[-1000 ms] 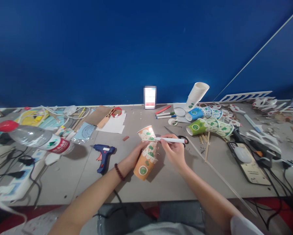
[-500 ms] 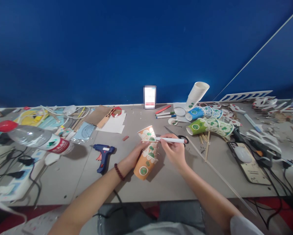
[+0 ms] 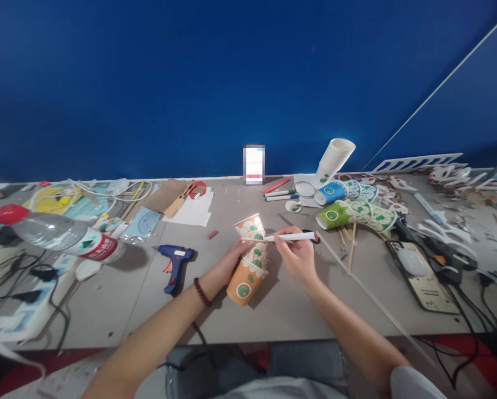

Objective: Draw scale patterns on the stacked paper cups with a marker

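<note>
My left hand point(image 3: 230, 261) is wrapped round the left side of an orange patterned paper-cup piece point(image 3: 245, 284), made of cups joined end to end and tilted on the table. In my right hand point(image 3: 297, 256) is a white marker point(image 3: 295, 236), pinched near its tip and lying almost level. Its tip points left at the upper cup's edge; whether it touches the cup I cannot tell. Behind the right hand lie scissors point(image 3: 310, 235), partly hidden. A blue glue gun point(image 3: 177, 266) rests to the left of my left hand.
Green cups point(image 3: 333, 215) and blue cups point(image 3: 331, 192) lie at the right, before a leaning stack of white cups point(image 3: 334, 160). Several markers point(image 3: 280, 193) are at the back. A water bottle point(image 3: 69, 235) lies at the left; a phone point(image 3: 425, 282) is at the right.
The right hand and marker have shifted very slightly to the right. The left hand and the orange cups stay in place.
</note>
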